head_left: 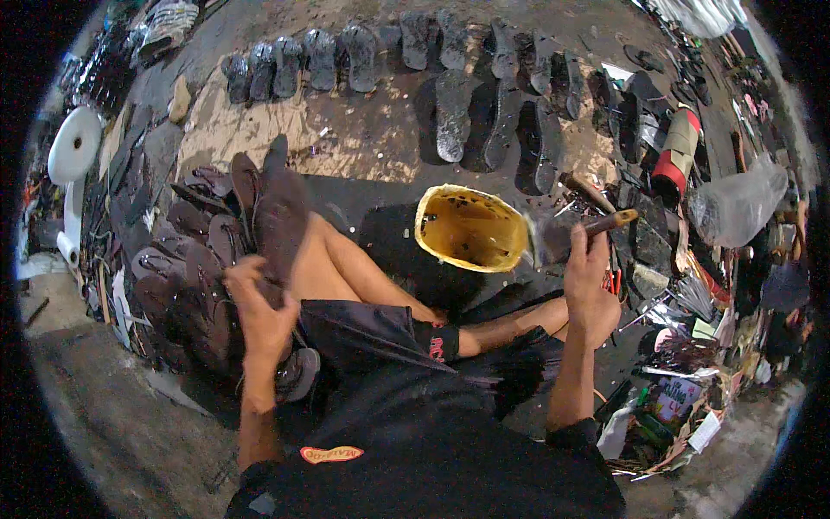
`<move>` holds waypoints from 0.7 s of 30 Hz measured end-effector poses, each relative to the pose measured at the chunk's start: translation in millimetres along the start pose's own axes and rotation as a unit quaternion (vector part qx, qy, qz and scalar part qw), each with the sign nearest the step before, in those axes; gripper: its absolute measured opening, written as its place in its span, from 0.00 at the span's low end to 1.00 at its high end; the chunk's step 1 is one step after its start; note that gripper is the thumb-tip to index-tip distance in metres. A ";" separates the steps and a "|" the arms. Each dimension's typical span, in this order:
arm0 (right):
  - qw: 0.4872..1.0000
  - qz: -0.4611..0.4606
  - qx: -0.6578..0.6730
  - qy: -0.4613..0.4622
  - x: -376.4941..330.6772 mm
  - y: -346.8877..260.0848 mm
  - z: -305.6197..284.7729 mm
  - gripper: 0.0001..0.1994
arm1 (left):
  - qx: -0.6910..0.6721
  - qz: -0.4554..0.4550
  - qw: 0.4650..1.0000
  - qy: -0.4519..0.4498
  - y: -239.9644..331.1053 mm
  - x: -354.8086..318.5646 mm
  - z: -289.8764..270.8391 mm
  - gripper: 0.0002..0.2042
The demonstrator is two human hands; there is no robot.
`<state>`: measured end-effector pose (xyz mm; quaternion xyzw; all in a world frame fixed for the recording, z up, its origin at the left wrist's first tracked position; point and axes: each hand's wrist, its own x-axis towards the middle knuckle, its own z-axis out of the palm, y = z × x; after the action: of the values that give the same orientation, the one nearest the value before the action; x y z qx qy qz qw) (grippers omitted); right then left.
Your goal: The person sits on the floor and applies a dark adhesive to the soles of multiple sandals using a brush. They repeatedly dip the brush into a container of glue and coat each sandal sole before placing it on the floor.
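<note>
The right hand is clamped round a brush handle, its bristle end held at the rim of the yellow glue tub. The left hand is closed on a dark sandal sole, propped upright against the bare knee. Glue could be dripped onto the leg or shorts if the loaded brush is swung across (the tub sits just beside the thigh). The tub might be tipped by a knock. The bristles are blurred; the left fingers are hidden behind the sole; the stacked soles alongside are hard to separate.
</note>
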<state>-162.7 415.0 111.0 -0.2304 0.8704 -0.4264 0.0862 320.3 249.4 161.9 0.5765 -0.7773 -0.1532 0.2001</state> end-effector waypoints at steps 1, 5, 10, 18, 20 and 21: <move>0.997 -0.001 -0.048 -0.059 -4.7 7.3 -3.4 0.21 | 0.024 0.080 0.994 -0.065 14.6 -10.6 6.6 0.40; 0.977 0.006 0.011 -0.215 -44.3 31.3 -14.3 0.12 | 0.122 0.071 0.978 -0.154 33.3 -32.6 28.9 0.37; 0.967 -0.186 -0.172 -0.010 -32.7 5.9 -46.0 0.27 | -0.008 0.080 0.990 -0.120 26.4 -21.3 25.9 0.29; 0.942 -0.107 0.263 -0.182 -25.8 -107.5 21.4 0.18 | -0.801 -0.246 0.477 -0.266 119.1 -6.9 47.2 0.30; 0.907 -0.341 0.194 -0.156 -37.9 -134.0 43.2 0.15 | -0.796 -0.243 0.497 -0.246 140.3 -8.0 51.9 0.31; 0.896 -0.392 0.178 -0.110 -35.4 -145.9 45.7 0.15 | -0.787 -0.234 0.517 -0.243 148.1 -9.3 52.2 0.31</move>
<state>-68.0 322.4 195.0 -0.5789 0.6042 -0.5456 0.0465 173.6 301.4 184.5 0.2853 -0.1947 -0.8778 0.3319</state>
